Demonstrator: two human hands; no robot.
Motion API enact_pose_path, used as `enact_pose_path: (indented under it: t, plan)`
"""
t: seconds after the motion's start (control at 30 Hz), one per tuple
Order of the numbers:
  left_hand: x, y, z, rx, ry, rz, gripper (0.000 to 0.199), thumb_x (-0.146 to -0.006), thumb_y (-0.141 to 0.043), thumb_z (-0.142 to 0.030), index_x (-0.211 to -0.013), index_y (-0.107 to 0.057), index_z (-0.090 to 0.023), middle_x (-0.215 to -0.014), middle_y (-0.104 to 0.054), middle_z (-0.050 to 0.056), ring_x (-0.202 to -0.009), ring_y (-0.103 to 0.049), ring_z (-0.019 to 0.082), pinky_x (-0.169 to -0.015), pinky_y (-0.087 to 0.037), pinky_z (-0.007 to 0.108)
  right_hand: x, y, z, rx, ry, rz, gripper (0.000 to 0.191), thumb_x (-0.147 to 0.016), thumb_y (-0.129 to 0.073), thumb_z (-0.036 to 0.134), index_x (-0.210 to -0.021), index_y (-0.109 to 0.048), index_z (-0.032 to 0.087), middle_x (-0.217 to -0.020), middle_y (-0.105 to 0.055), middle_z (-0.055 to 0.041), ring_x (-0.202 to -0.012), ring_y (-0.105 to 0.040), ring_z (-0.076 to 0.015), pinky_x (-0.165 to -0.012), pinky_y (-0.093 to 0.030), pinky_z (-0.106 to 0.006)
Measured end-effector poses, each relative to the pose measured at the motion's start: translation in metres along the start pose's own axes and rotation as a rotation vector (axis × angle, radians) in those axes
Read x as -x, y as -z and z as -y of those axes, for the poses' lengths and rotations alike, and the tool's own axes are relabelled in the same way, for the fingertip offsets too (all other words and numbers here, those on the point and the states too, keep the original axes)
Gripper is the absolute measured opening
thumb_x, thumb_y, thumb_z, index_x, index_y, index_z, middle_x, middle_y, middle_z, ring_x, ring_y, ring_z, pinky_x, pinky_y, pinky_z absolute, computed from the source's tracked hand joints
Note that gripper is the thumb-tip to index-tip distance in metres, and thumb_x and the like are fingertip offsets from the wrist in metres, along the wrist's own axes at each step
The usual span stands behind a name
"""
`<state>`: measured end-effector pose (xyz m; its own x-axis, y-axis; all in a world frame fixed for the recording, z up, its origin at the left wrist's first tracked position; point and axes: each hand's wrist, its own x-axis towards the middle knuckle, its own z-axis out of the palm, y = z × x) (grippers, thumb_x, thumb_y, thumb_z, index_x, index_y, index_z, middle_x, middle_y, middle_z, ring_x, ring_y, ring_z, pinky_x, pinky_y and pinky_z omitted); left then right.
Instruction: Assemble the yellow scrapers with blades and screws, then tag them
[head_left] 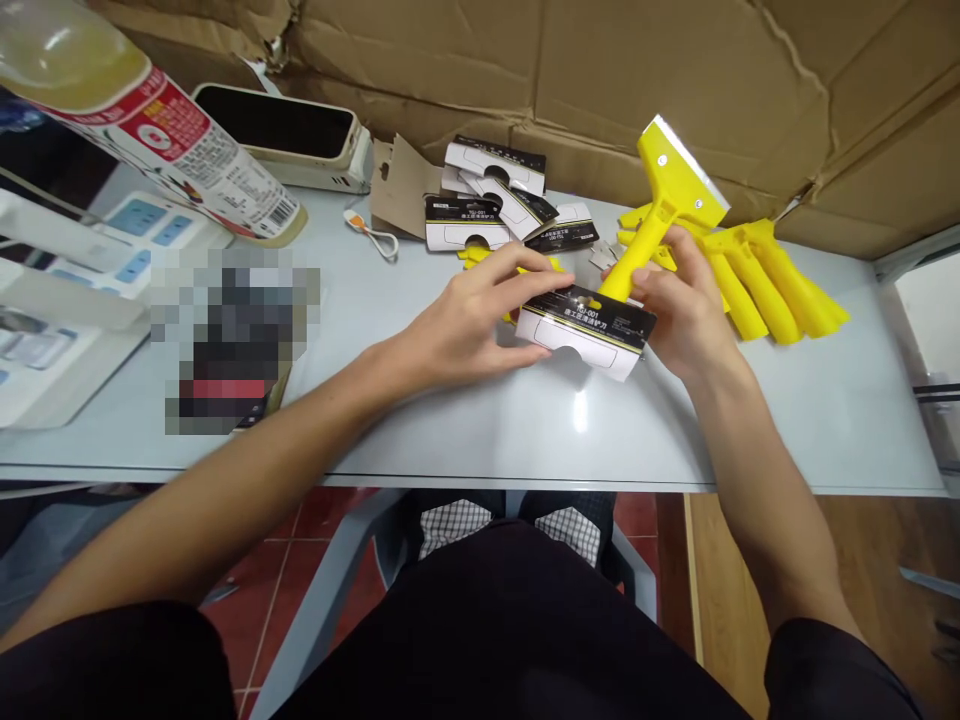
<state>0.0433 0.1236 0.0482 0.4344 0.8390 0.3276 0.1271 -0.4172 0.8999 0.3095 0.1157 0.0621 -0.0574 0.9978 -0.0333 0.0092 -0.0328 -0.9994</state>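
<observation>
My left hand [480,315] pinches the left end of a black-and-white printed card sleeve [581,328], thumb below and fingers on top. In my right hand [686,300] is a yellow scraper [649,225], its wide blade end tilted up and away to the right. The scraper's handle end meets the upper edge of the card sleeve; whether it is inside the sleeve I cannot tell. Several more yellow scrapers [780,280] lie in a row to the right of my right hand. Some yellow pieces [480,257] show partly behind my left hand.
Several loose card sleeves [495,165] lie at the back beside an open brown carton [409,185]. Leftward are a phone [277,122] on a box, a short cable [373,235], a tilted bottle [187,140] and power strips [135,235]. Cardboard [600,80] walls the table's back.
</observation>
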Motion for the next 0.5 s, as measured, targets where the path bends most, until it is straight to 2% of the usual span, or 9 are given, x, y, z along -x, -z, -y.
enact_pose_path:
  t: [0.1,0.27,0.4,0.5]
  plan:
    - [0.004,-0.001,0.003,-0.098,-0.108,0.032,0.064,-0.066,-0.105,-0.040,-0.126,-0.082,-0.033,-0.128,-0.071,0.009,-0.129,-0.065,0.036,-0.113,-0.055,0.054,0.002,-0.001,-0.003,-0.054,-0.018,0.052,0.061,-0.081,-0.092,0.060,-0.122,-0.057,0.033,-0.108,-0.076,0.0018,-0.101,-0.075,-0.0231,-0.078,-0.059,-0.039]
    - [0.010,-0.005,0.006,-0.225,-0.238,0.018,0.063,-0.083,-0.095,-0.041,-0.143,-0.075,-0.035,-0.137,-0.070,0.009,-0.128,-0.066,0.030,-0.105,-0.059,0.045,0.003,-0.002,-0.010,-0.095,-0.024,0.073,0.064,-0.077,-0.094,0.061,-0.122,-0.056,0.035,-0.098,-0.077,0.0010,-0.093,-0.077,-0.0275,-0.079,-0.063,-0.046]
    - [0.009,-0.009,0.009,-0.081,-0.179,-0.005,0.063,-0.079,-0.097,-0.041,-0.138,-0.077,-0.034,-0.138,-0.070,0.009,-0.128,-0.067,0.030,-0.099,-0.061,0.042,0.007,-0.007,-0.010,-0.082,-0.004,0.099,0.059,-0.078,-0.095,0.055,-0.117,-0.057,0.035,-0.095,-0.077,0.0009,-0.090,-0.076,-0.0287,-0.078,-0.064,-0.047]
    - [0.008,-0.013,0.010,0.181,-0.023,-0.053,0.069,-0.069,-0.104,-0.044,-0.132,-0.077,-0.032,-0.141,-0.068,0.009,-0.121,-0.071,0.029,-0.094,-0.064,0.040,0.009,-0.012,-0.007,-0.130,-0.023,0.090,0.055,-0.076,-0.096,0.053,-0.112,-0.060,0.034,-0.102,-0.078,-0.0003,-0.094,-0.076,-0.0273,-0.078,-0.064,-0.045]
